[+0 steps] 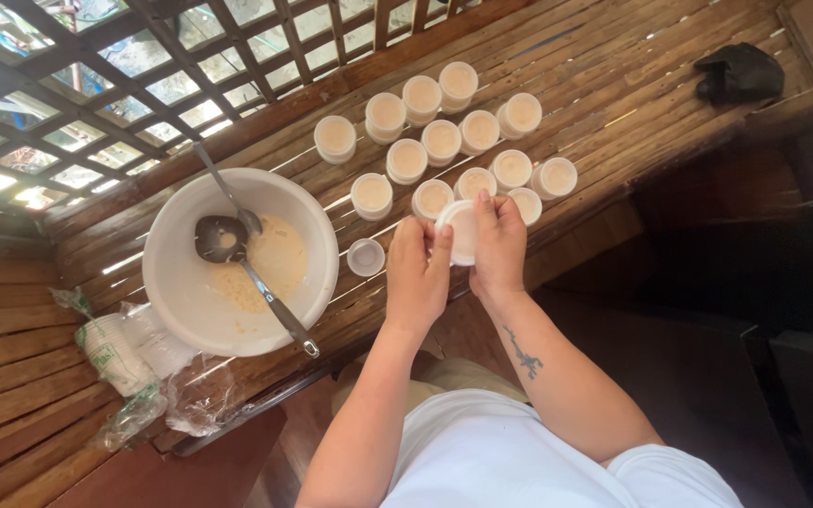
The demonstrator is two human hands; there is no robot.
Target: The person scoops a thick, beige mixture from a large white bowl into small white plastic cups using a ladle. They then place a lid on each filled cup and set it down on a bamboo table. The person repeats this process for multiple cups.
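Both my hands hold one small white plastic cup (461, 233) with its lid, over the bamboo-slat bench (613, 85). My left hand (418, 273) grips its left side and my right hand (499, 246) presses its right side and top. Just beyond the hands stand several small round cups (441, 139) filled with a pale cream mixture, set in rows. A single empty small cup (365, 257) sits left of my left hand. A large white bowl (177, 282) holds the rest of the cream mixture, with a dark ladle (221, 239) and a metal spoon (228, 193) resting in it.
Plastic bags with stacked cups and lids (129, 362) lie at the bench's left end. A dark cloth (738, 72) lies at the far right of the bench. A wooden lattice (96, 85) runs behind the bench. My white shirt (510, 456) is at the bottom.
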